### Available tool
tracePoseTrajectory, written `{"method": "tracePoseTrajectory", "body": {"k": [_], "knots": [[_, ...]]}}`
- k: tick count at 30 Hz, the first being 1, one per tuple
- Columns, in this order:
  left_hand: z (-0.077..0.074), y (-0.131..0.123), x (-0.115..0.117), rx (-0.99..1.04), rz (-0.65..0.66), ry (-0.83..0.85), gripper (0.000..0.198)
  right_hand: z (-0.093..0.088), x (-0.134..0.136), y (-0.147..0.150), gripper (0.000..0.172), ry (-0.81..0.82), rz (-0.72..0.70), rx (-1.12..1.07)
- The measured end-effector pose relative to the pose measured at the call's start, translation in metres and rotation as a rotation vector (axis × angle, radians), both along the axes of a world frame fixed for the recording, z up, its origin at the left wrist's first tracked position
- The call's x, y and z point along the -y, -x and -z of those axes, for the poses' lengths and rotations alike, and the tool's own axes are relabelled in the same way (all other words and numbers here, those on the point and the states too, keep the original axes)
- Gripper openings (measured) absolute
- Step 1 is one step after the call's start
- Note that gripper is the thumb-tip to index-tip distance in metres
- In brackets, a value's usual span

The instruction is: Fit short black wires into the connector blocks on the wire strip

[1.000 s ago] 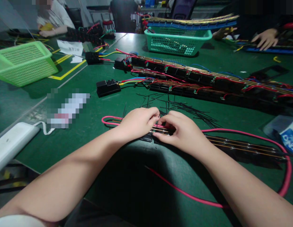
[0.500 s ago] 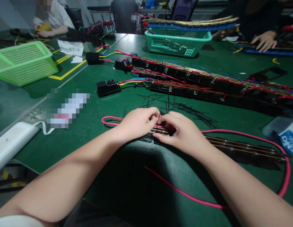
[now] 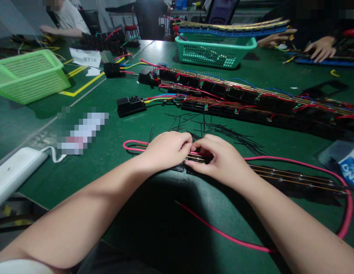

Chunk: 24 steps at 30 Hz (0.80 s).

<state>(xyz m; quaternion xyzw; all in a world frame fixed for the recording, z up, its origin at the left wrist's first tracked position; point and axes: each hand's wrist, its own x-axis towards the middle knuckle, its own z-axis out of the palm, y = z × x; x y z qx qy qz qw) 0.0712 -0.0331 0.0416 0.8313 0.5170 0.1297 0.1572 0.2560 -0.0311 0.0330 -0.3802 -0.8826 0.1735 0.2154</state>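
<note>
My left hand (image 3: 168,150) is closed, thumb and fingers pinched together over a black rail with thin brass-coloured rods (image 3: 291,180). A thin black cable tie seems to be in that pinch, mostly hidden by the fingers. Beside it my right hand (image 3: 222,158) grips across the rail, thumb at the near edge and forefinger on the far side, touching the left fingertips. Along the rail runs a thick red cable (image 3: 279,157), bent back in a loop at the left end. Loose black cable ties (image 3: 238,137) lie scattered just behind my hands.
Farther back lie long wired rails (image 3: 228,89) with a black connector box (image 3: 131,106). A teal basket (image 3: 211,53) carries a blue strip; a green basket (image 3: 31,76) tilts at left. A white power strip (image 3: 16,167) lies front left. Co-workers sit across the table.
My left fingers have curled in and dropped slightly, covering the thin black tie that showed between the fingertips. My right hand has hardly moved. A co-worker's hand shows behind the teal basket.
</note>
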Motion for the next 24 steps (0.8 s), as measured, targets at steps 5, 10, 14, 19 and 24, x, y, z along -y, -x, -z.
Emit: {"method": "tracePoseTrajectory", "body": {"k": [5, 10, 14, 19, 24], "knots": [[-0.0004, 0.0007, -0.0003, -0.033, 0.033, 0.003, 0.019, 0.0006, -0.0002, 0.0004, 0.022, 0.0, 0.0, 0.002], [-0.0002, -0.0002, 0.0003, -0.028, 0.028, -0.007, 0.02, 0.0006, -0.0012, 0.0008, 0.022, -0.001, -0.004, -0.006], [-0.0004, -0.0006, 0.0011, -0.028, 0.02, -0.027, 0.019, 0.0004, -0.0011, 0.0013, 0.022, -0.003, 0.0, -0.009], [0.0004, 0.0003, 0.0001, -0.015, 0.019, -0.02, 0.021, 0.0004, -0.0007, 0.0016, 0.022, -0.006, 0.007, -0.016], [0.0002, 0.0011, -0.002, 0.005, 0.019, 0.037, 0.021, 0.0003, -0.0006, 0.0015, 0.021, 0.004, 0.017, -0.009]]}}
